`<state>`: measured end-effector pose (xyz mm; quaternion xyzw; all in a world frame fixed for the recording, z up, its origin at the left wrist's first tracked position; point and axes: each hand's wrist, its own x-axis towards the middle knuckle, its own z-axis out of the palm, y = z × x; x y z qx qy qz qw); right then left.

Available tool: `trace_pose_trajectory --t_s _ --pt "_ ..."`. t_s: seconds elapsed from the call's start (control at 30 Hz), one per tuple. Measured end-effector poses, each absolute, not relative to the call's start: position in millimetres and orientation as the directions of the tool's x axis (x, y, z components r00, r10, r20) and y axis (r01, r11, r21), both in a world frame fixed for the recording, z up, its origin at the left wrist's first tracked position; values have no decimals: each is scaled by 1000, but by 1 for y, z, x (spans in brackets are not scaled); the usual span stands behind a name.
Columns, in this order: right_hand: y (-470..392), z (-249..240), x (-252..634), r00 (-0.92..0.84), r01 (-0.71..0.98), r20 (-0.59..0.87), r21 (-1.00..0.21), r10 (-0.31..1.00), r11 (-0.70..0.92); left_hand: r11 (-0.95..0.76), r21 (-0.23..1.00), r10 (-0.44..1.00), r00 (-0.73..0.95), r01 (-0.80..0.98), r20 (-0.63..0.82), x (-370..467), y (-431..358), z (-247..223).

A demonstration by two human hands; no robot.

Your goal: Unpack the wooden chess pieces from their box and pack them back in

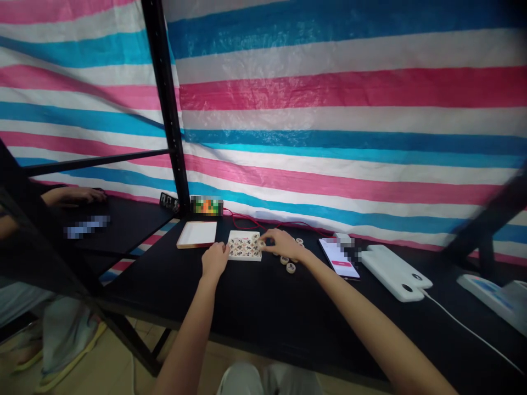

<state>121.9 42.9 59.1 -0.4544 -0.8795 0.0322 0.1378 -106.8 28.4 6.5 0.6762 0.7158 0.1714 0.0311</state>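
A shallow white box [246, 258] stands on the black table, filled with round Chinese chess pieces [242, 247] marked with characters. My left hand [214, 260] is closed at the box's left edge, fingers curled against its side. At the right edge of the box, my right hand [283, 244] pinches a single Chinese chess piece [262, 244] between thumb and fingertips. Several loose pieces [290, 268] lie on the table beside and partly beneath my right hand, some of them hidden by it.
A white-lined open lid [197, 234] lies left of the box. A propped-up screen [207, 206] stands behind. To the right are a phone [338, 258], a white device with a cable [393, 274] and another white object [492, 299]. Another person's hand [84, 195] rests on the neighbouring table.
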Motion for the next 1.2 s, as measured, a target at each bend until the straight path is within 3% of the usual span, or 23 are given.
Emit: trace_pose_trajectory --t_s 0.07,0.2,0.47,1.0,1.2 --pt "61 62 106 -524 809 205 -182 826 559 26 284 978 -83 958 192 -106 29 6" --pt "90 58 75 -483 871 204 9 852 491 38 288 979 -93 957 180 -105 27 9" --pt "96 41 61 -496 868 207 126 843 480 45 291 980 -98 956 172 -105 29 9" --pt "77 37 61 -546 834 227 244 807 495 19 286 977 -78 958 196 -106 28 7" --pt "55 54 77 -562 826 264 222 784 518 18 284 977 -77 959 198 -106 30 4"
